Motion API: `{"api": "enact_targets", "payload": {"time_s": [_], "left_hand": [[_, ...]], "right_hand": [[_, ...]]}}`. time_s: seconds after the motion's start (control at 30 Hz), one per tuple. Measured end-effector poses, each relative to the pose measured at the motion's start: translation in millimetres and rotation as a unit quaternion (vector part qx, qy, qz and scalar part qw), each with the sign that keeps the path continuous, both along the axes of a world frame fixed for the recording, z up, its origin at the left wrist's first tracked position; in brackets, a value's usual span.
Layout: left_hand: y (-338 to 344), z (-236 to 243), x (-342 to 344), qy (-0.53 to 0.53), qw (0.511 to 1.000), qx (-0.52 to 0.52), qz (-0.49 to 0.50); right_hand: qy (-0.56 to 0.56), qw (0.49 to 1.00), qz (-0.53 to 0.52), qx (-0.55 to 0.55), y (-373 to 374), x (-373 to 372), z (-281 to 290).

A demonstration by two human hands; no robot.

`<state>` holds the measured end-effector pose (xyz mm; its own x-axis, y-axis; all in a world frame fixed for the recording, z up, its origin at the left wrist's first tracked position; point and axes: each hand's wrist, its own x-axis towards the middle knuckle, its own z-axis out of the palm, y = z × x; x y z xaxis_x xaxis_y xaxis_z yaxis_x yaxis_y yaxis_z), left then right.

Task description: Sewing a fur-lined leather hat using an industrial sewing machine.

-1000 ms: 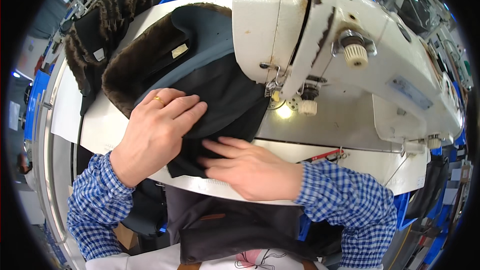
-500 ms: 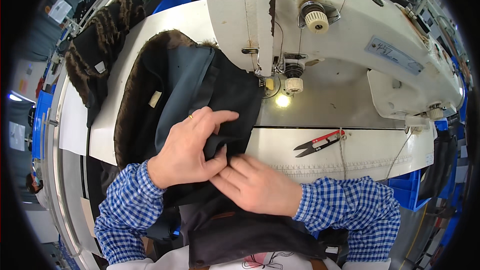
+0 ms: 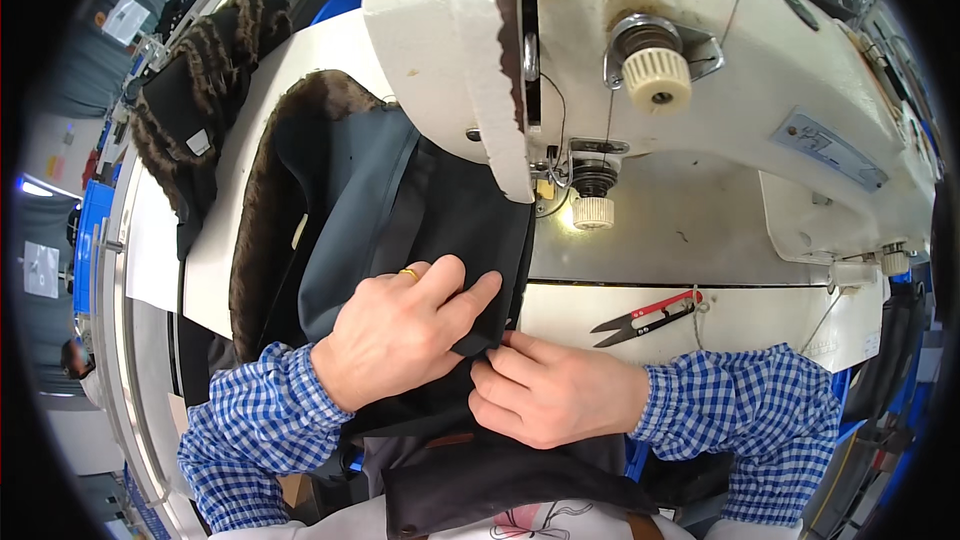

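head view: farthest to the left, a dark piece with stripes of brown fur point(image 3: 225, 65) lies on the white table point(image 3: 213, 265), and a white label point(image 3: 198, 142) is on it. to the right, near to it, lies a garment piece point(image 3: 400, 215), which has a border of brown fur point(image 3: 260, 215), a blue-grey panel point(image 3: 345, 190) and, on its right side, a black cloth point(image 3: 460, 215). the left hand point(image 3: 395, 335), with a yellow ring point(image 3: 409, 272), rests upon the black cloth. one finger is stretched out, the others are bent; i cannot tell if they pinch the cloth. the right hand point(image 3: 560, 392) is just beside the left, at the right edge of the black cloth. its fingers are bent and close together, with the tips at this edge, but whether they pinch it, i cannot tell. above the hands and to the right stands the white sewing machine point(image 3: 730, 100); the black cloth comes near to its lamp point(image 3: 572, 215). below the machine, snips point(image 3: 640, 314) with one red handle lie on the table, apart from the cloth.
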<state>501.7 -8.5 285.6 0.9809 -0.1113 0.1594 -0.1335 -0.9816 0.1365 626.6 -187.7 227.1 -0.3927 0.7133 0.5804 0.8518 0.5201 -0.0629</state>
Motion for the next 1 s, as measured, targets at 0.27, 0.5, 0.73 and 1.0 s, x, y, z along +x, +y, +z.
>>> {"api": "enact_targets", "payload": {"time_s": [0.27, 0.5, 0.73, 1.0], "left_hand": [[-3, -3, 6, -0.012, 0.999, -0.03, -0.019], [-9, -8, 10, 0.017, 1.0, -0.01, -0.011], [-26, 13, -17, 0.031, 0.997, 0.052, 0.047], [-46, -34, -30, -0.13, 0.979, 0.012, 0.154]], "right_hand": [[0.014, 1.0, -0.015, -0.017, -9, 1, 4], [0.007, 0.998, -0.056, 0.007, -11, -5, 2], [0.019, 0.998, -0.046, -0.034, -14, -6, 4], [0.021, 0.999, -0.04, -0.007, -8, -3, 0]]}}
